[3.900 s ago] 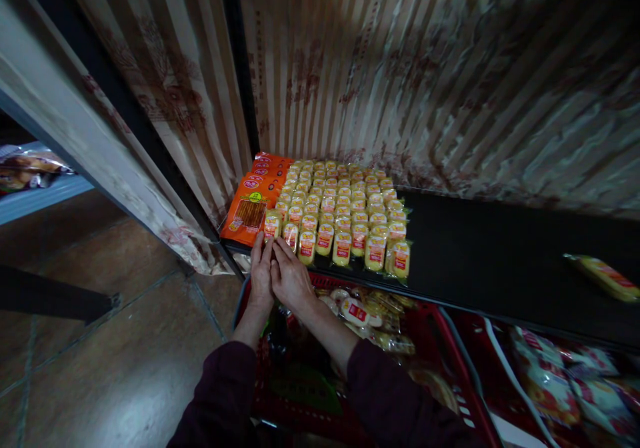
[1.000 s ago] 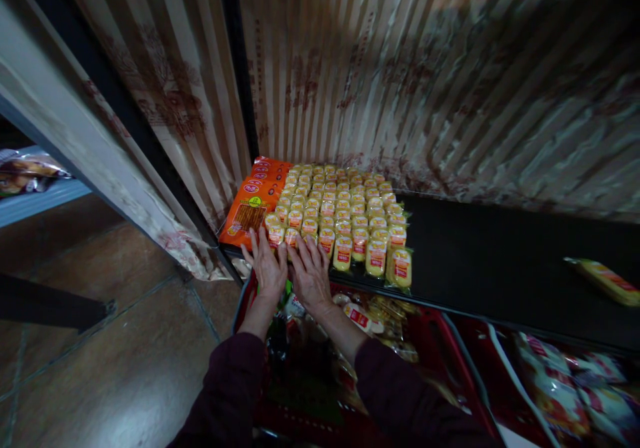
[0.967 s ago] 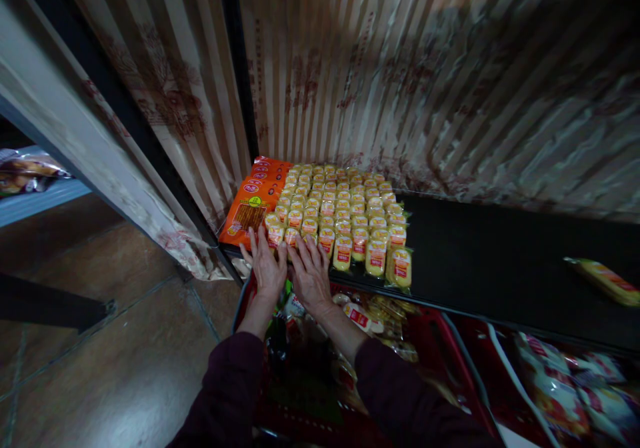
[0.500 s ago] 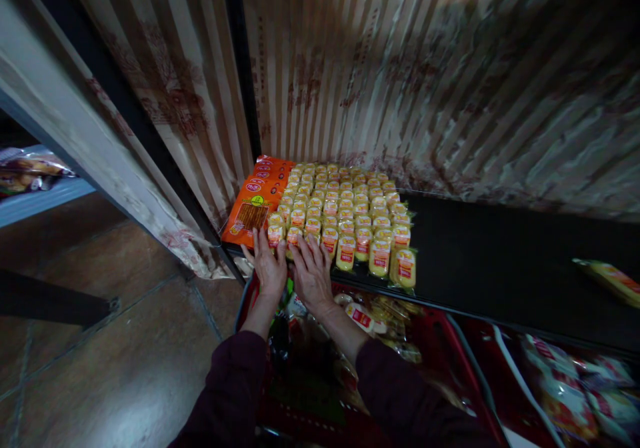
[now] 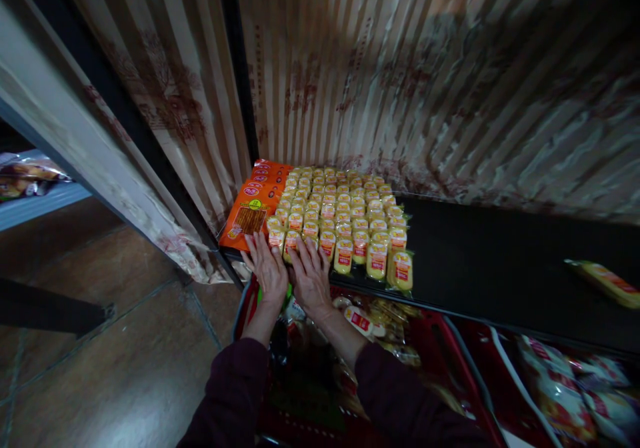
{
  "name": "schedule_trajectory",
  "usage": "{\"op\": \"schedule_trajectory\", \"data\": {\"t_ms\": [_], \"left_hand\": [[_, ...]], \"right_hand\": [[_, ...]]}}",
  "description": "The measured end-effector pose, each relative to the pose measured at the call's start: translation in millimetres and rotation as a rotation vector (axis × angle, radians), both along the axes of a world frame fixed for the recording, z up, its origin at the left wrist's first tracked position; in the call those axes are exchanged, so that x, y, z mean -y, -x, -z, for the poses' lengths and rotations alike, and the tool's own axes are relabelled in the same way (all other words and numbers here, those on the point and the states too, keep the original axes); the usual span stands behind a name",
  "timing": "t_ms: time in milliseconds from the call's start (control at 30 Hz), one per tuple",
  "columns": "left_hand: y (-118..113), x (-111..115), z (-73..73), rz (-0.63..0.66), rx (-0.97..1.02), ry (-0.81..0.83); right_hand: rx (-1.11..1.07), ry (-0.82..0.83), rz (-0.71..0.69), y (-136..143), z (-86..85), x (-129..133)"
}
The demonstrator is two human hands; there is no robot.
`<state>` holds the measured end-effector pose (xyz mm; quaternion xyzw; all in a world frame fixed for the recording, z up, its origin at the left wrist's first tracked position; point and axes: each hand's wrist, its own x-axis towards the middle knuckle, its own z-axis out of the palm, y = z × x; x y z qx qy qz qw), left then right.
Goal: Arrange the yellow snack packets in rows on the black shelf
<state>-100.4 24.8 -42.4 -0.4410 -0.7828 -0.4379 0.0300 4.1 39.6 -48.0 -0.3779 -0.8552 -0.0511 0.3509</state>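
Rows of small yellow snack cakes (image 5: 343,253) in clear wrappers stand packed together on a black shelf (image 5: 460,255). Against their left side lies a flat orange snack packet (image 5: 254,195). My left hand (image 5: 269,271) rests at the shelf's front edge, its fingers stretched over the packet's lower right corner and the nearest cake at the left. Beside it, my right hand (image 5: 311,276) lies with its fingers spread against the front cakes. Neither hand is wrapped around anything. The fingers partly cover the front-left cakes.
Below the shelf edge, a red basket (image 5: 440,348) holds several wrapped foods. Another container at the right holds white packets (image 5: 555,381). One wrapped cake (image 5: 607,281) lies apart on the shelf. A striped curtain (image 5: 320,68) hangs behind, and a dark post (image 5: 239,68) rises at the left.
Both hands stay at the front of the cakes with hardly any movement. The whole view has shifted slightly, and the cakes and packet look unmoved on the shelf.
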Motion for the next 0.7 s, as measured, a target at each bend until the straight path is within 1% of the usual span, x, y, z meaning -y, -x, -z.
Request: {"op": "schedule_trajectory", "data": {"t_ms": [300,500,700], "left_hand": [[-5.0,7.2,0.5,0.048,-0.02,-0.064],[0.2,10.6,2.5,0.102,-0.004,-0.099],[3.2,19.0,-2.2,0.104,-0.041,-0.111]], "right_hand": [[0.001,0.003,0.025,-6.0,-0.6,-1.2],[0.03,-0.002,0.008,-11.6,-3.2,-2.7],[0.051,0.002,0.002,-16.6,-3.5,-2.7]]}}
